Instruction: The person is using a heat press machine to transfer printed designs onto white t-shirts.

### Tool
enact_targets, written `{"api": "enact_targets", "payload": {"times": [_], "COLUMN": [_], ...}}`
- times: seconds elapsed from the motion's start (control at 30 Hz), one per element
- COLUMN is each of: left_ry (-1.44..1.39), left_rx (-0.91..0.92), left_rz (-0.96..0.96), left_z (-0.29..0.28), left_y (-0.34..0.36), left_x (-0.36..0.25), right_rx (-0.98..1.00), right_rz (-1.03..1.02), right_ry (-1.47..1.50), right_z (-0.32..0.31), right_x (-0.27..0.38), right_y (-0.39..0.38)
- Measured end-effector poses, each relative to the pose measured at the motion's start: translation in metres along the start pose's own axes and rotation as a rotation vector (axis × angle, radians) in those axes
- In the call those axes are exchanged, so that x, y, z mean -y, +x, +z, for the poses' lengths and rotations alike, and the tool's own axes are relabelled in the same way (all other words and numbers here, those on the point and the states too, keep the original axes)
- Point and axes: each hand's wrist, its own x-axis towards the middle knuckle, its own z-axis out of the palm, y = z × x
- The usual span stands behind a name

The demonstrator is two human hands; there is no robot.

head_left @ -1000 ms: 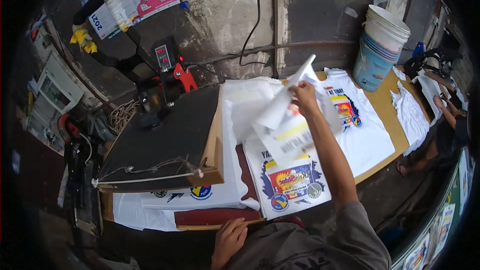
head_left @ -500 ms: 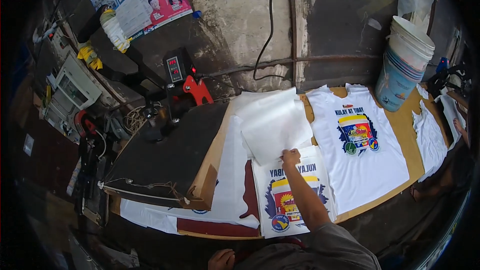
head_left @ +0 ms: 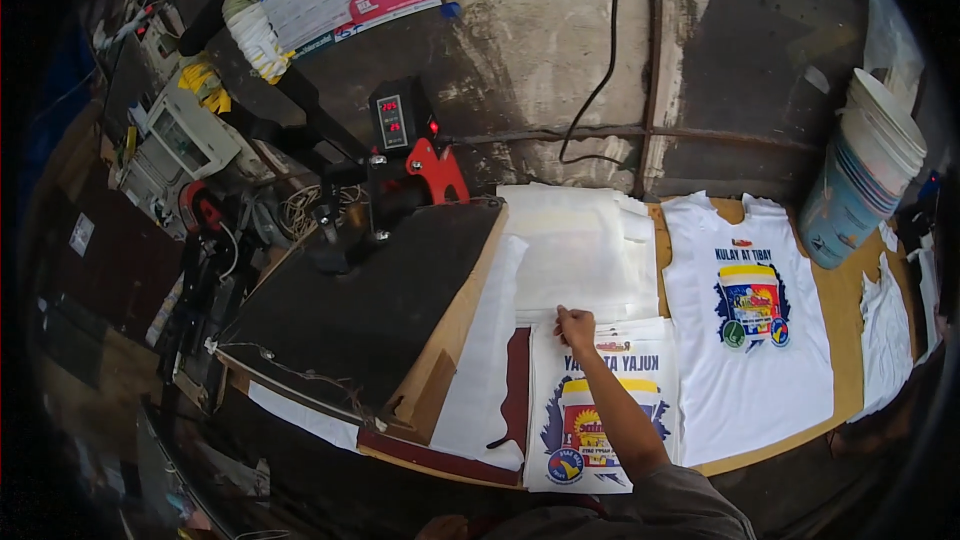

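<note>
My right hand [head_left: 575, 328] is closed in a pinch at the near edge of a blank white paper sheet [head_left: 565, 250], which lies on a pile of similar sheets. Below my wrist is a stack of printed transfer sheets [head_left: 560, 410] with a mirrored, colourful bucket design, partly covered by my forearm. To the right, a white sleeveless shirt [head_left: 800, 370] lies flat, with the same design the right way round. My left hand [head_left: 445, 528] is at the lower edge, dark and cut off, its fingers unclear.
At left stands a heat press with a black upper plate [head_left: 370, 290] and a lit control box [head_left: 400, 115]. White cloth [head_left: 475, 380] lies below the plate. Stacked buckets [head_left: 860, 175] and crumpled white fabric [head_left: 885, 335] are at the right. A cable [head_left: 612, 50] hangs on the wall.
The white sheet, lifted and curled before, now lies flat on the pile. My right hand stays by its near edge. The view has shifted, and my left hand has sunk lower.
</note>
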Motion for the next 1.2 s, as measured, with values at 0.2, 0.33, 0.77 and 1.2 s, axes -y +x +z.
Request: {"api": "enact_targets", "payload": {"times": [0.2,0.33,0.77,1.2], "left_ry": [0.035,0.091,-0.068,-0.16], "left_rx": [0.068,0.081,0.344,-0.328], "left_rz": [-0.133,-0.178,-0.397,-0.074], "left_z": [0.009,0.027,0.022,-0.028], "left_y": [-0.026,-0.053,-0.052,0.008], "left_x": [0.018,0.045,0.055,0.15], "right_rx": [-0.597,-0.561,-0.223,-0.112], "right_rz": [-1.12,-1.09,-0.533,-1.446], "right_ry": [-0.662,-1.01,-1.377,-0.368], "right_z": [0.009,0.017,0.038,0.028], "right_x": [0.095,0.134,0.125,0.002], "right_y": [0.067,0.108,0.119,0.002]}}
